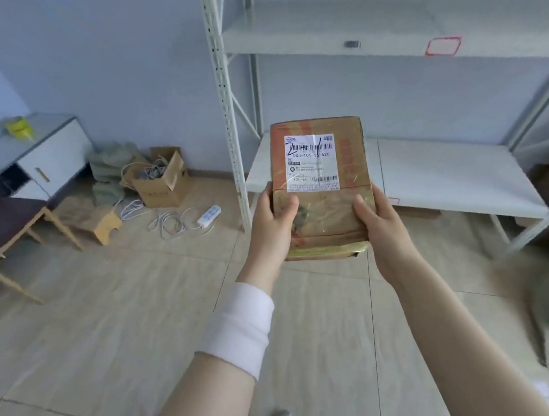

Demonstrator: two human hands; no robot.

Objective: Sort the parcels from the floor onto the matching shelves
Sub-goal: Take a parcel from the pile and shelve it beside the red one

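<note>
Head view: your left hand (272,220) and right hand (378,218) both grip the parcel (321,182) at its near end, raised before the shelves (433,169). Read the label (311,162) first, keep it level, then match the red-edged shelf tag (443,46).

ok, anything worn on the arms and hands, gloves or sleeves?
No gloves: left hand and right hand are bare. A wide white band wraps the left forearm near the wrist. Right forearm has no sleeve; no watch or ring visible.
</note>
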